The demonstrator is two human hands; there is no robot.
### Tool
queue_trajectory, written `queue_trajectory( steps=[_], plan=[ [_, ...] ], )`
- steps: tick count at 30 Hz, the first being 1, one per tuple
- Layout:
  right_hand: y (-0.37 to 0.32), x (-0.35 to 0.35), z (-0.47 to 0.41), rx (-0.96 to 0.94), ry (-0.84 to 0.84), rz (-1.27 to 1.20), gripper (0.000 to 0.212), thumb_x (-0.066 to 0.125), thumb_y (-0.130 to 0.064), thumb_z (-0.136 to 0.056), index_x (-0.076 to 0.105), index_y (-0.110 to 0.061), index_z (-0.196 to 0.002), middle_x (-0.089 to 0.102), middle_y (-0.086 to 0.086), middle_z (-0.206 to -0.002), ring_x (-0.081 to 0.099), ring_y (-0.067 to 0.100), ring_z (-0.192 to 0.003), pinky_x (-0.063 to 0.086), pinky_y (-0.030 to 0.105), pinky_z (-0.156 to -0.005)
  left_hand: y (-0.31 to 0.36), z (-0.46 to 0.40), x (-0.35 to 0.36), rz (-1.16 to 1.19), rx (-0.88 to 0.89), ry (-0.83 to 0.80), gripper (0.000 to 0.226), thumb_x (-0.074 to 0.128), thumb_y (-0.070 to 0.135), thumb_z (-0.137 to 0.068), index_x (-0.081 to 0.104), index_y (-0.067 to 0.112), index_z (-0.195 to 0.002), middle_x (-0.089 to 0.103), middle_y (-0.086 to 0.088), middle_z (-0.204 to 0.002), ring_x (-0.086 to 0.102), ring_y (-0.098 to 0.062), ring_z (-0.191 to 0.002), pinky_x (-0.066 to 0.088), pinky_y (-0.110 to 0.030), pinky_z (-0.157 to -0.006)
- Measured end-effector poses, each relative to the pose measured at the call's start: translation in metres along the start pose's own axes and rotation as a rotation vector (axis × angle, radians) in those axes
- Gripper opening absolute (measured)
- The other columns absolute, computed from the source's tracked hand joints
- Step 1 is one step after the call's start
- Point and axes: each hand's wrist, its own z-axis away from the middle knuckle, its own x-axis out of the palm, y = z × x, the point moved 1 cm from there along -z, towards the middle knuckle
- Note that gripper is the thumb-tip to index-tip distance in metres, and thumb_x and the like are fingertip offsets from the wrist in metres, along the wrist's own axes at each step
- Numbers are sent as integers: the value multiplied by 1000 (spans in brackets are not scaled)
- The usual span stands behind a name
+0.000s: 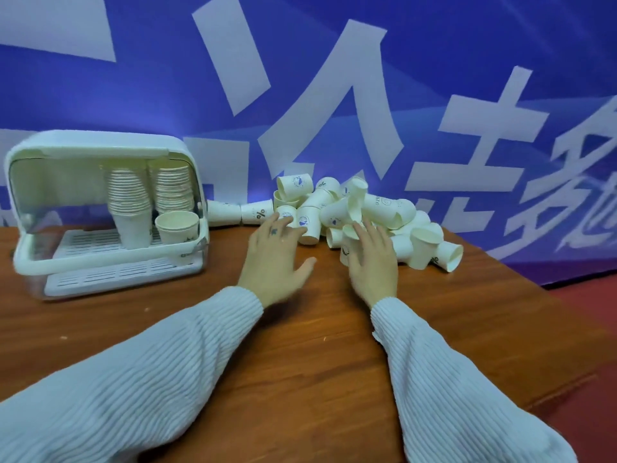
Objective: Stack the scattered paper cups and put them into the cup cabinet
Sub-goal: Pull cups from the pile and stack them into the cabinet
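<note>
A heap of white paper cups (384, 212) lies tumbled at the far middle of the wooden table (300, 345). My left hand (275, 262) reaches to the heap's near left edge, fingers spread and straight, fingertips at a cup (309, 225). My right hand (372, 262) lies beside it, fingers extended over a cup (347, 242) at the heap's front. Whether either hand grips a cup is unclear. The white cup cabinet (30, 259) stands at the left with its clear lid raised. Inside are two tall cup stacks (130, 202) and a single cup (177, 225).
Two cups (240, 212) lie on their sides between the cabinet and the heap. A blue banner (334, 78) with large white characters hangs right behind the table. The table's right edge (567, 315) runs diagonally, with red floor beyond it.
</note>
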Motion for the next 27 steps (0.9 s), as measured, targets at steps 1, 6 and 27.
queue_trajectory(
  steps=[1, 6, 27],
  plan=[
    [12, 4, 0, -44, -22, 80, 56, 56, -20, -99, 44, -23, -154, 42, 1, -161, 29, 31, -152, 30, 48, -122, 15, 6, 12, 86, -17, -3, 62, 54, 55, -93, 45, 26, -148, 30, -5, -162, 11, -25, -154, 18, -48, -123],
    [36, 12, -5, 34, 44, 110, 46, 59, -18, -96, 57, -17, -142, 59, 10, -140, 45, 36, -139, 37, 49, -115, 42, 28, 55, 195, 2, -110, 68, 56, 49, -95, 33, 28, -156, 19, -2, -166, 6, -20, -153, 20, -47, -124],
    [-17, 41, -1, 129, -218, -197, 32, 61, -28, -99, 73, -22, -128, 48, 2, -156, 40, 26, -144, 33, 40, -117, 19, 26, 36, 550, -433, 103, 92, 71, 34, -88, 14, 28, -160, 37, -1, -156, 41, -24, -139, 34, -31, -102]
  ],
)
